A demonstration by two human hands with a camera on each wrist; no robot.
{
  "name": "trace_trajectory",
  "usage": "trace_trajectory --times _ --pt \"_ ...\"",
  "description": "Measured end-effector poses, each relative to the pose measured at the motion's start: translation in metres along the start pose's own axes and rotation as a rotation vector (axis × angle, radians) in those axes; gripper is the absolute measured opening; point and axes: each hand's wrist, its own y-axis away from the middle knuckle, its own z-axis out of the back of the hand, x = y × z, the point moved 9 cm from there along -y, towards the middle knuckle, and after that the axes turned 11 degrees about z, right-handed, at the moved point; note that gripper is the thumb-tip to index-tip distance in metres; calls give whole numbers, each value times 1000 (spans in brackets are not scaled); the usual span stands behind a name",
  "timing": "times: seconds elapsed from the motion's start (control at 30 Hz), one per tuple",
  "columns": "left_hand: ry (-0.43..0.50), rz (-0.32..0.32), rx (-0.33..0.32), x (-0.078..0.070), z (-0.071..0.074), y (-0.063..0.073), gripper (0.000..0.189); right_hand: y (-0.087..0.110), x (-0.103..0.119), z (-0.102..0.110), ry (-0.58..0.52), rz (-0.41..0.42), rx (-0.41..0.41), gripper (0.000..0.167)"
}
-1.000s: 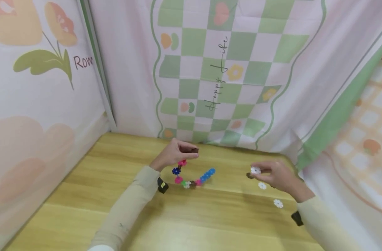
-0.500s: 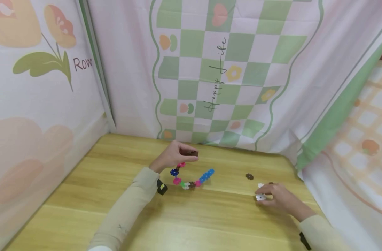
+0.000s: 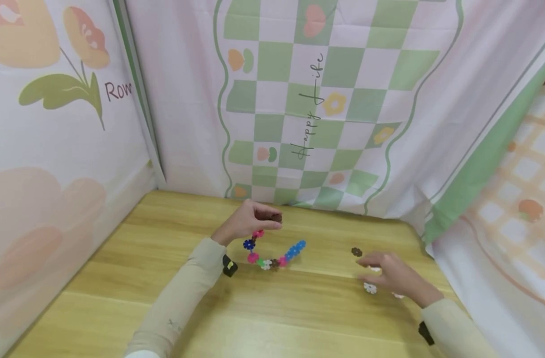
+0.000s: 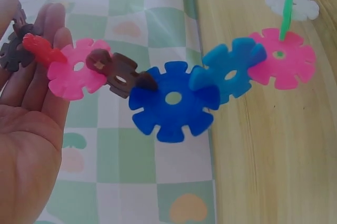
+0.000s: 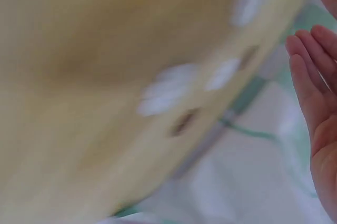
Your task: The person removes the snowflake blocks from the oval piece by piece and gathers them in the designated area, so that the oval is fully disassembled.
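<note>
My left hand (image 3: pixel 243 219) pinches the brown end disc (image 3: pixel 276 217) of a curved chain of interlocking snowflake discs. From the hand, the chain runs through red, pink and brown to a dark blue disc (image 4: pixel 172 121), then lighter blue, pink, green and white. Its far end is a row of bright blue discs (image 3: pixel 295 250). On the right, my right hand (image 3: pixel 397 276) hovers over loose discs, thumb and fingers apart with nothing between them. A white disc (image 3: pixel 369 288) lies just below its thumb, and a brown disc (image 3: pixel 356 252) beyond its fingertips.
Two more white discs, one (image 3: pixel 398 296) under the right hand and one (image 3: pixel 374 269) behind its fingers, are partly covered. A second brown disc (image 5: pixel 248 58) shows blurred in the right wrist view. Patterned curtains (image 3: pixel 294 99) hang behind the wooden table (image 3: pixel 254 318).
My right hand carried a white disc toward the near side, let it go on the table, then drew back slightly with fingers apart. The left hand and chain have stayed nearly still.
</note>
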Motion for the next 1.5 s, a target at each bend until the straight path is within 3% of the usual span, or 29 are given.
trace_trajectory --times 0.17,0.33,0.57,0.7,0.87,1.27,1.4,1.5 --pt "6 -43 37 -5 -1 0 33 -53 29 24 -78 -11 -64 42" --pt "-28 -83 72 -7 -5 -2 37 -111 66 41 -166 83 -168 39" --pt "-91 -113 118 -8 -13 -2 40 -161 92 37 -251 155 -235 36" --pt "-109 -120 131 -8 -15 -1 41 -176 95 29 -314 176 -249 37" --pt "-146 -122 120 -10 -16 -2 40 -186 93 21 -359 132 -215 38" --pt "-130 -114 115 -10 -14 0 42 -209 97 24 -279 128 -77 27" --pt "-68 -99 130 -7 -11 2 42 -210 96 23 -268 112 -45 26" --pt "37 -64 136 0 -7 3 38 -208 96 25 -279 106 -54 27"
